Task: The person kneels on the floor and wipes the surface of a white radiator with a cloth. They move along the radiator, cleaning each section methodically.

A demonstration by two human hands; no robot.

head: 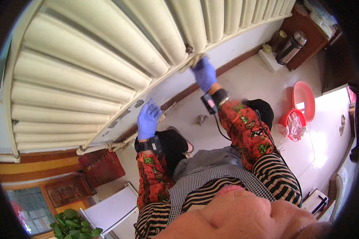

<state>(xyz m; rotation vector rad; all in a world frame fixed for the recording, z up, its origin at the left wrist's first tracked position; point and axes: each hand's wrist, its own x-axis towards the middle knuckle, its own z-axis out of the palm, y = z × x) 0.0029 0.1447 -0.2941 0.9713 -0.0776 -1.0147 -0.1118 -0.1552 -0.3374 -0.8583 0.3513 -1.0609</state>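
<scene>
A cream wall radiator (107, 56) with wide vertical columns fills the upper left. My right hand (204, 74), in a blue-violet glove, is at the radiator's lower rail, with a pale cloth (194, 62) in its fingers pressed on the rail. Motion blurs this hand, and its fingertips are partly hidden. My left hand (148, 119), gloved alike, is held in front of the wall just below the rail. Its fingers are loosely spread and hold nothing. A dark metal plug (189, 48) sits between two columns near the cloth.
Along the wall's foot runs a pipe (119, 145). A red bin with a bag (294, 125) and a pink basin (305, 98) stand on the tiled floor at right. A steel thermos (293, 47) is beside a brown cabinet (309, 38). Leafy plant (73, 225) lower left.
</scene>
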